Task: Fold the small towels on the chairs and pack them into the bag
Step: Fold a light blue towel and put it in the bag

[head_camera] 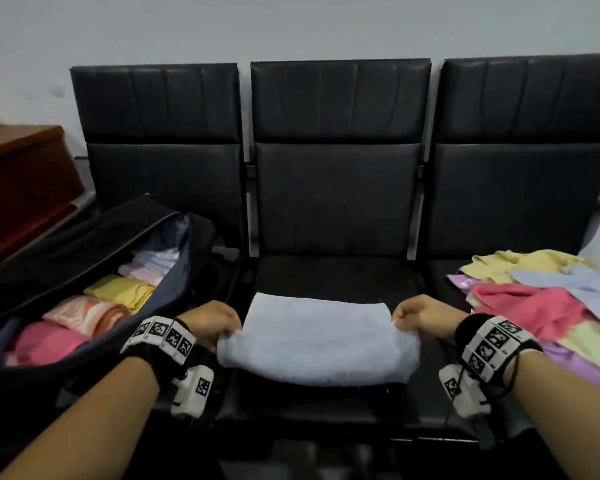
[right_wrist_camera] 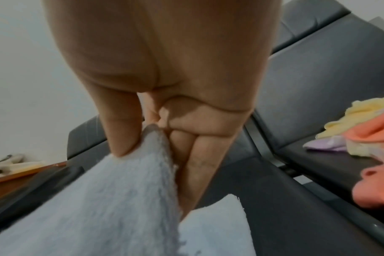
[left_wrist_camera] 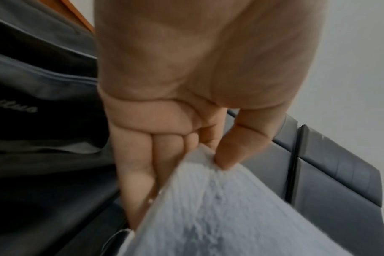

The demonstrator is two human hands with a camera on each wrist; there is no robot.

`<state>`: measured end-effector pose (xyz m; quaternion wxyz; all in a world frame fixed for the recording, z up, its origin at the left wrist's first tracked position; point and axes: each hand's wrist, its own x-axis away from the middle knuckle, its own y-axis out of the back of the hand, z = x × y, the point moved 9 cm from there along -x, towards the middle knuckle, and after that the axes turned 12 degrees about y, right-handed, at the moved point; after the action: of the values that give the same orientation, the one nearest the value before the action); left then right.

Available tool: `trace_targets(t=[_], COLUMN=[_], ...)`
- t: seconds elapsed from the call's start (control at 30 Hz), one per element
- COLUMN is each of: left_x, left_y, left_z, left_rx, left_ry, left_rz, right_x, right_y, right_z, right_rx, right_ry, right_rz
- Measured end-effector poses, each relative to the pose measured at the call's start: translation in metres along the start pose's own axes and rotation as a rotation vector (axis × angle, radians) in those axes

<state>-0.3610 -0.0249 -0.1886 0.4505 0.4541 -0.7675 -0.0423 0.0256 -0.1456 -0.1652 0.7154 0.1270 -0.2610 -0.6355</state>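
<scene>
Left hand [head_camera: 212, 322] and right hand [head_camera: 421, 318] pinching pale blue towel [head_camera: 317, 344], middle chair [head_camera: 336, 271]

wooden cabinet [head_camera: 21, 181] far left | pale grey wall [head_camera: 291, 26] behind

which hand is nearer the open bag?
Left. The left hand pinches the light blue towel at its end beside the bag; the right hand pinches the far end, toward the unfolded towel pile.

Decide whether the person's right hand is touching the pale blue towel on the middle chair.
Touching. The right wrist view shows the right hand pinching a corner of the pale blue towel between thumb and fingers.
</scene>
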Motion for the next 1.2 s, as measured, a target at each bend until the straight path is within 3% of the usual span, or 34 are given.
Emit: trace_targets(t=[0.13, 0.33, 0.47, 0.67, 0.77, 0.83, 0.93, 1.2], left_x=[-0.014, -0.04, -0.067, -0.118, -0.141, -0.152, -0.149, -0.113], left_y=[-0.002, 0.013, 0.018, 0.035, 0.028, 0.014, -0.002, -0.027], left_z=[0.006, -0.022, -0.035, -0.047, -0.045, -0.033, -0.006, 0.015], left_rx=[0.047, 0.139, 0.137, 0.104, 0.132, 0.081, -0.042, -0.117], left_ry=[-0.006, -0.211, -0.263, -0.248, -0.198, -0.139, -0.067, -0.013], left_rz=[-0.031, -0.263, -0.387, -0.475, -0.443, -0.396, -0.392, -0.404], right_x=[-0.008, -0.029, -0.048, -0.088, -0.096, -0.092, -0.079, -0.069], right_y=[-0.005, 0.021, 0.028, 0.034, 0.034, 0.025, 0.011, -0.013], right_z=[-0.021, -0.035, -0.049, -0.074, -0.1, -0.122, -0.139, -0.136], right_rx=[-0.042, -0.043, -0.01, 0.064, 0.069, 0.117, 0.139, 0.01], right_ry=[-0.052, 0.042, 0.059, -0.003, -0.163, -0.288, -0.378, -0.405], right_rz=[-0.036, -0.358, -0.456, -0.488, -0.508, -0.429, -0.362, -0.309])
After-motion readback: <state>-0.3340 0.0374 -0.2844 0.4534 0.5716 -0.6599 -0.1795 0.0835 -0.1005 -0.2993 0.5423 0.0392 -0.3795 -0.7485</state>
